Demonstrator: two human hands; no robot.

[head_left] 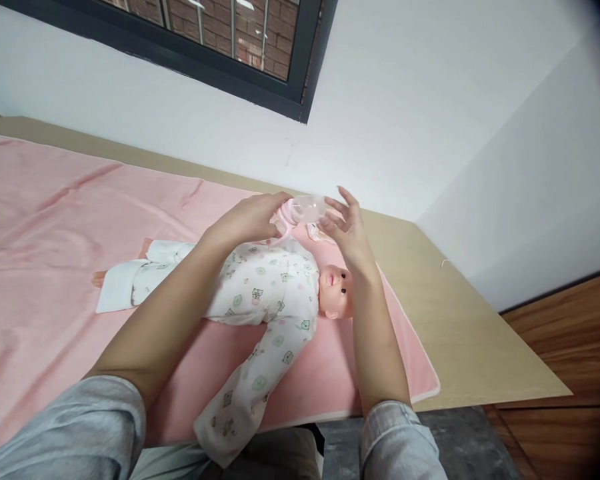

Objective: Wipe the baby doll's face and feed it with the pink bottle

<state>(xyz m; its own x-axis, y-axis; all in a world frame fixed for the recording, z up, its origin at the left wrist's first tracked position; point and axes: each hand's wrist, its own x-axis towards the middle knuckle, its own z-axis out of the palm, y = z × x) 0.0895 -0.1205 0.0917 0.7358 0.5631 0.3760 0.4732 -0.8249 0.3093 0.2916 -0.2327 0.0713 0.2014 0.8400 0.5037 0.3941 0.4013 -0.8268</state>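
Note:
A baby doll [260, 287] in a white patterned sleepsuit lies on a pink blanket [45, 220], head to the right. Above its chest my left hand [247, 220] is closed round the pink collar of a baby bottle [305, 210] with a clear cap. My right hand [347, 230] is at the cap end of the bottle, fingers spread and touching or just off the cap. Both forearms reach over the doll.
The blanket covers most of a light wooden table [460, 320] set against a white wall. A small white object [314, 232] lies behind the doll's head. A dark-framed window [260, 67] is above. Wooden floor [570, 347] shows at the right.

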